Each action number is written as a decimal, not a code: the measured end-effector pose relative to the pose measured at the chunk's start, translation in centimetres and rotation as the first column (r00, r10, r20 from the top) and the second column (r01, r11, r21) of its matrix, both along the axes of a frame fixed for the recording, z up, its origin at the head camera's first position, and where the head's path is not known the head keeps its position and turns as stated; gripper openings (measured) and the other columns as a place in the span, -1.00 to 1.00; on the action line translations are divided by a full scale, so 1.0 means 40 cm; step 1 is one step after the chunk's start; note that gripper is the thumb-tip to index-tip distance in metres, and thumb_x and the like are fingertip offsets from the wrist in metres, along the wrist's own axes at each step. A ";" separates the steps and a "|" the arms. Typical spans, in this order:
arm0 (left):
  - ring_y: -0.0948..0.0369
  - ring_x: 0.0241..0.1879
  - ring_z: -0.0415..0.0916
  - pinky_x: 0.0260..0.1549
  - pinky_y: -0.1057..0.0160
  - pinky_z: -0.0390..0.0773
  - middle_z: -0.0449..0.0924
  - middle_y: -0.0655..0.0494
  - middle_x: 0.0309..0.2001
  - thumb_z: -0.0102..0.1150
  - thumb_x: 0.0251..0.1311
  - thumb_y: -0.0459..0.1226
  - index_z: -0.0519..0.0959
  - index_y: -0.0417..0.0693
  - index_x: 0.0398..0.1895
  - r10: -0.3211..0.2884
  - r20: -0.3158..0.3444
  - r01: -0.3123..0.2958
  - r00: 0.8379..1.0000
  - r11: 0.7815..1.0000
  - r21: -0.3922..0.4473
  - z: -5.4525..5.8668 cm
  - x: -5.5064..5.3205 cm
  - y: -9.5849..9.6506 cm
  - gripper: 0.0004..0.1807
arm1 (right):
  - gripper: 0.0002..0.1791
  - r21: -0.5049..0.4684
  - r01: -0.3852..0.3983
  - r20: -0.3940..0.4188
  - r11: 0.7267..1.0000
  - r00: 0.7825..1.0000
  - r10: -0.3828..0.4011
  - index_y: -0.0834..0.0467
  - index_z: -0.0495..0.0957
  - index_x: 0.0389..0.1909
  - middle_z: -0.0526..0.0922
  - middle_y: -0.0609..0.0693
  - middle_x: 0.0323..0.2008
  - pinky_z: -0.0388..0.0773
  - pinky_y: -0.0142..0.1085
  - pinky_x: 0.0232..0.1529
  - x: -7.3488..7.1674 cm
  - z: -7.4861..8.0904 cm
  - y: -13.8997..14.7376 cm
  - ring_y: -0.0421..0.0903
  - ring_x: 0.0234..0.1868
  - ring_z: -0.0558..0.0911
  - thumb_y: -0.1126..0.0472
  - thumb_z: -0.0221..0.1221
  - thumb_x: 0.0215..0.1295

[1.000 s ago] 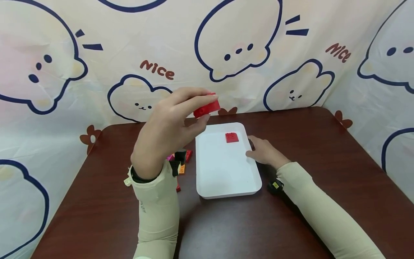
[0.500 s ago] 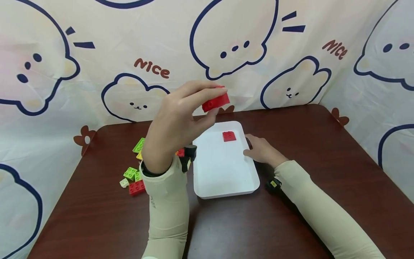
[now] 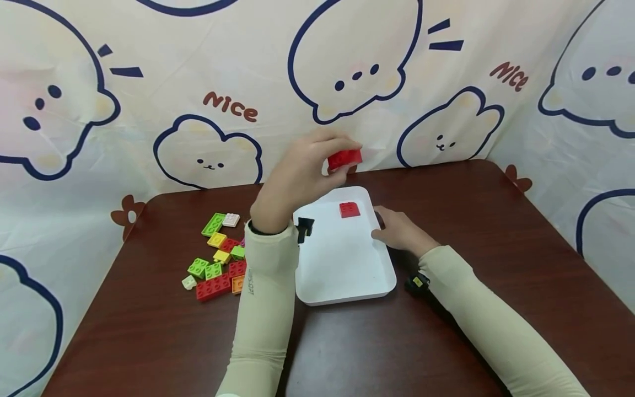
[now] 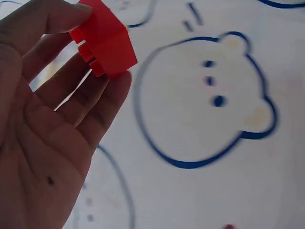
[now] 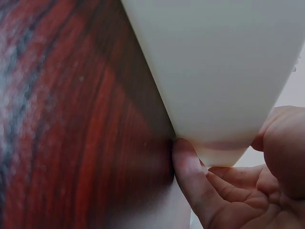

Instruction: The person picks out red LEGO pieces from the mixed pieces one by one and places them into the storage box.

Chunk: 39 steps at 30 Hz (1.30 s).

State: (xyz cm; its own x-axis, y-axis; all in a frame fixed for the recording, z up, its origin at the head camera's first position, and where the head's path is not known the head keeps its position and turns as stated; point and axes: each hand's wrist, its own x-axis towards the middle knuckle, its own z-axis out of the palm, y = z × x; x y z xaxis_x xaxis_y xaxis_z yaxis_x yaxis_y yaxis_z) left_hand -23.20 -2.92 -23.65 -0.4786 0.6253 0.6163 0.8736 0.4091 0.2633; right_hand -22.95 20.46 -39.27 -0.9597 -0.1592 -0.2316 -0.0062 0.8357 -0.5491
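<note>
left hand (image 3: 297,176) pinches a light, rigid red plastic brick (image 3: 344,158) by its sides; right hand (image 3: 399,231) steadies the white tray (image 3: 342,275).

The left hand (image 3: 297,171) is raised, its forearm in a beige sleeve reaching up and forward; thumb and fingertips (image 4: 112,88) are curled in a pinch. The right hand (image 3: 399,231) lies low, its sleeved forearm stretched in from the right, fingers (image 5: 190,176) bent and pressing inward with the thumb opposite.
</note>
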 end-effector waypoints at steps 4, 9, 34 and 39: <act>0.11 0.03 0.51 0.00 0.25 0.61 0.64 -0.01 0.09 0.40 0.23 -0.31 0.63 -0.11 0.20 0.111 0.179 -0.086 0.978 0.986 -0.141 -0.041 -0.057 0.011 -0.55 | -0.22 0.007 0.004 0.006 1.000 1.000 -0.004 0.25 0.11 0.54 0.37 0.32 0.37 0.44 0.19 0.24 0.000 -0.002 0.002 0.24 0.23 0.49 0.16 0.21 0.42; 0.11 0.01 0.49 -0.02 0.23 0.62 0.62 0.03 0.07 0.38 0.26 -0.28 0.59 -0.10 0.23 0.206 0.332 -0.122 0.921 0.959 -0.255 -0.093 -0.115 0.024 -0.54 | -0.21 0.007 0.011 0.014 1.000 1.000 -0.011 0.25 0.10 0.55 0.36 0.31 0.38 0.43 0.20 0.24 -0.001 0.000 0.002 0.25 0.25 0.48 0.15 0.21 0.42; 0.09 -0.17 0.50 -0.17 0.28 0.64 0.57 0.07 -0.14 0.42 0.19 -0.35 0.62 -0.02 -0.18 0.368 0.544 -0.124 0.754 0.893 -0.433 -0.228 -0.193 0.016 -0.81 | -0.21 -0.003 0.020 0.028 1.000 0.999 -0.019 0.23 0.10 0.55 0.38 0.30 0.37 0.43 0.19 0.25 -0.008 -0.004 0.005 0.23 0.24 0.49 0.15 0.21 0.42; 0.08 -0.21 0.53 -0.20 0.27 0.64 0.58 0.07 -0.18 0.43 0.18 -0.36 0.64 -0.03 -0.21 0.413 0.554 -0.124 0.723 0.866 -0.484 -0.241 -0.198 0.018 -0.83 | -0.21 -0.005 0.019 0.026 1.000 0.999 -0.019 0.23 0.09 0.55 0.38 0.30 0.37 0.43 0.19 0.25 -0.008 -0.005 0.006 0.23 0.24 0.49 0.15 0.21 0.42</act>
State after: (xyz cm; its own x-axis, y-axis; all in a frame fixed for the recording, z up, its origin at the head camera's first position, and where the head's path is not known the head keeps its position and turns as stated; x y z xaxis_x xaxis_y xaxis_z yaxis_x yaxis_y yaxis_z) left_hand -31.13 -2.18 -33.31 -0.8427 0.5171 -0.1499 0.4017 0.7893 0.4645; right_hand -23.27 20.69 -39.46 -0.9563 -0.1424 -0.2555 0.0238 0.8327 -0.5533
